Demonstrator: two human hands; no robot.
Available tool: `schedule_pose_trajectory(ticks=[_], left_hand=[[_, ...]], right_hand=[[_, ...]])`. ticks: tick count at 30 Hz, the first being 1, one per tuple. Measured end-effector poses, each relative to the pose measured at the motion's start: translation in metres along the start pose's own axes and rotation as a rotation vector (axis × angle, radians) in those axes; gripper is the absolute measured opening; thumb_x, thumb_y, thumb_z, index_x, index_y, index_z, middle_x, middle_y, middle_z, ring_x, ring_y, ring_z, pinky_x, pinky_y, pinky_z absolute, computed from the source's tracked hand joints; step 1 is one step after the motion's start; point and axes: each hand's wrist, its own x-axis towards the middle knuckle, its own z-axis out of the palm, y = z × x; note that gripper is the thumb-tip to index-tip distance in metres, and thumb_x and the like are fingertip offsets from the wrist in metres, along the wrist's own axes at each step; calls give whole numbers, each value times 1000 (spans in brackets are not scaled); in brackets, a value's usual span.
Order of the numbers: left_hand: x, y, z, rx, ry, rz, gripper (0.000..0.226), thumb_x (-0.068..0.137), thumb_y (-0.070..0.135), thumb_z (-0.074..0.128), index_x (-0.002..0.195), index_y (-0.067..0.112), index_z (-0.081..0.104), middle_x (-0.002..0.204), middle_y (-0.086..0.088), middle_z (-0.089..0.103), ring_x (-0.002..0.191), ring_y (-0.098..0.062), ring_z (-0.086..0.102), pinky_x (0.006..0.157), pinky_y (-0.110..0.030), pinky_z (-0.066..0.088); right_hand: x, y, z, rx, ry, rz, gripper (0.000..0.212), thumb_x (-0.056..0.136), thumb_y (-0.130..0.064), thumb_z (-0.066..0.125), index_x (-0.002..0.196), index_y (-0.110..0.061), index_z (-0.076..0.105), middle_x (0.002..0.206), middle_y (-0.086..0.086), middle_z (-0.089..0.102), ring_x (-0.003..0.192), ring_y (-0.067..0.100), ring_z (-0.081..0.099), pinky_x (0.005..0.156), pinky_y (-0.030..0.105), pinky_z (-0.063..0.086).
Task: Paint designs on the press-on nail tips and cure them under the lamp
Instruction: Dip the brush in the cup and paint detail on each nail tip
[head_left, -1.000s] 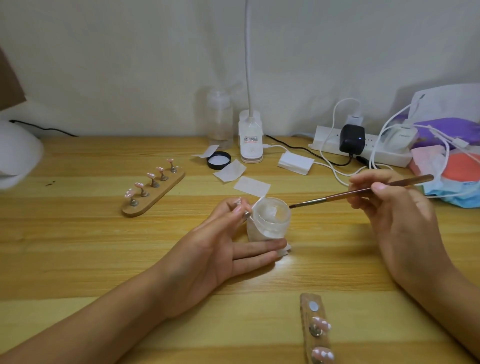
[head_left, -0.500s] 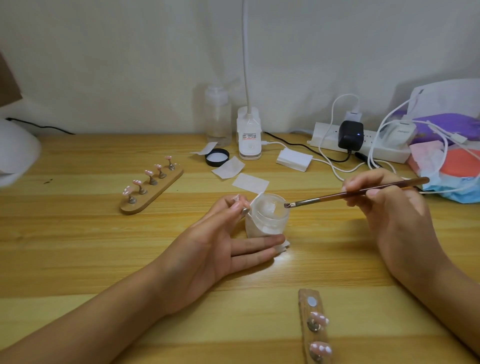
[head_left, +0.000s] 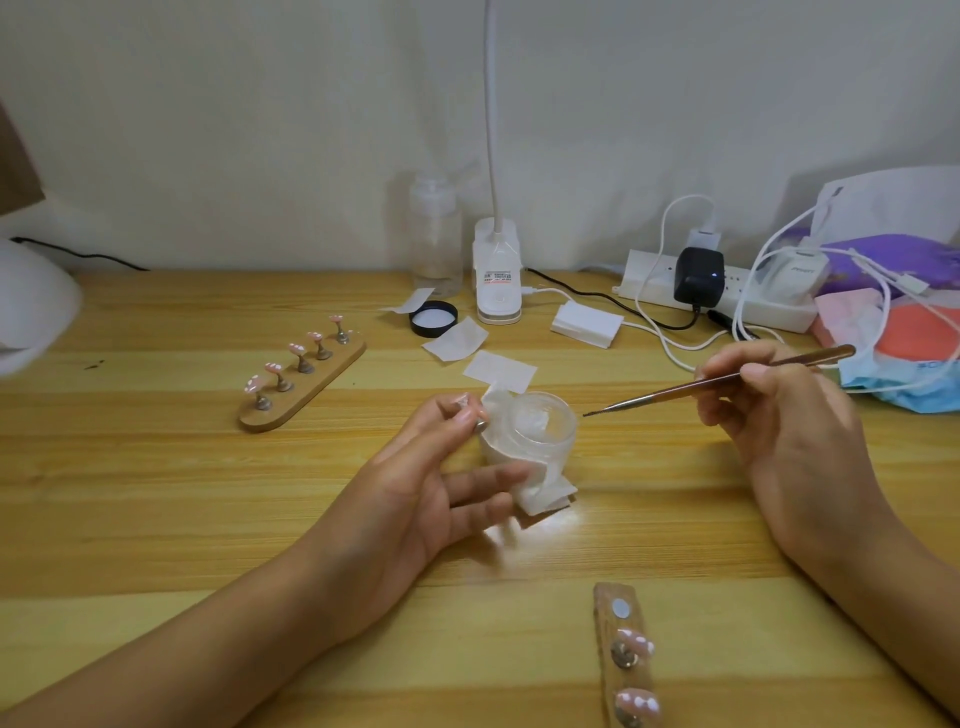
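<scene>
A painting step seems to be in hand. A brush (head_left: 717, 382) is pinched between the thumb and fingers of the right hand (head_left: 779, 415). What looks like a small tip (head_left: 464, 402) on a metal peg is pinched by the thumb and first finger of the left hand (head_left: 426, 483). The other fingers of that hand are laid out straight beside a jar (head_left: 540, 426). The jar is stood on the desk (head_left: 156, 493) with a white wipe (head_left: 550, 493) wrapped round it. Something pale is seen inside it.

The brush is held above the desk, to the right of the jar. Its long axis is laid from upper right to lower left. The back end is pointed right, past the hand. The hairs are pointed left and a little down, at the jar's rim. They are just beside the rim, and whether it is touched cannot be told.

It is judged that the hairs are being dipped or wiped at the jar. Next, the hairs should be taken over to the pinched tip at the jar's left side. Small, slow strokes will be needed, and the tip must be kept from turning.

More tips with white spots are set on a rack (head_left: 301, 384) at the left. Others are set on a near rack (head_left: 626, 660).
</scene>
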Motion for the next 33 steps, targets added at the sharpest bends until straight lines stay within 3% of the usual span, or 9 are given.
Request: schedule_pose_trajectory(ticks=[3,5,8,12,15,19,23,28,33], left_hand=[[-6,-2,-3,144,199,207,14,70,28,77,78,32,65,82,6,57,55,-5,42,43,-20,23],[-11,-3,-3,221,181,311,13,68,37,72,77,32,64,73,7,51,49,-4,32,42,-18,16],[-16,-8,3,380,-13,282,9,70,32,74,74,33,65,68,5,63,44,-2,44,41,-11,33],[-17,-19,6,656,-183,173,17,79,15,78,78,31,71,75,7,71,64,-2,62,54,-12,46],[-14,-17,3,693,-183,179,8,76,25,77,80,30,71,76,10,69,66,-6,59,58,-18,48],[-10,-16,-1,700,-159,215,10,75,34,74,84,30,72,72,16,64,63,-3,53,59,-15,43],[-10,-15,-3,653,-131,204,14,73,35,76,85,28,74,75,11,67,63,-2,56,60,-15,46],[-8,-12,-2,567,-107,184,10,76,21,75,84,27,76,83,5,73,66,-2,61,64,-14,48],[-9,-13,-2,646,-134,205,9,77,29,76,86,30,74,82,10,70,76,-3,61,69,-15,47]], right_hand=[[1,-3,2,94,39,22,33,89,-21,44,77,-24,75,76,-3,66,72,9,61,65,19,51],[1,-6,6,174,35,65,37,95,-22,43,76,-23,75,73,-4,66,70,8,63,65,18,52],[-2,-9,11,289,-5,149,41,100,-24,42,74,-23,74,71,-4,66,68,8,63,63,18,52],[-9,-7,18,335,-48,181,29,95,-28,49,77,-23,71,71,-3,61,67,8,60,64,20,53],[-13,-4,22,315,-34,140,27,93,-26,49,76,-23,70,69,-3,60,64,9,60,65,21,53],[-16,-6,23,263,-100,130,36,98,-27,42,85,-24,75,73,1,68,72,12,66,68,22,54],[-16,-6,26,255,-140,149,39,99,-28,41,85,-24,77,77,3,72,78,12,68,72,22,56],[-17,-5,25,307,-123,184,16,86,-20,56,78,-23,70,75,-2,63,70,10,64,68,22,55],[-17,-2,23,260,-127,184,13,82,-14,54,75,-19,64,68,0,57,61,10,56,60,19,51]])
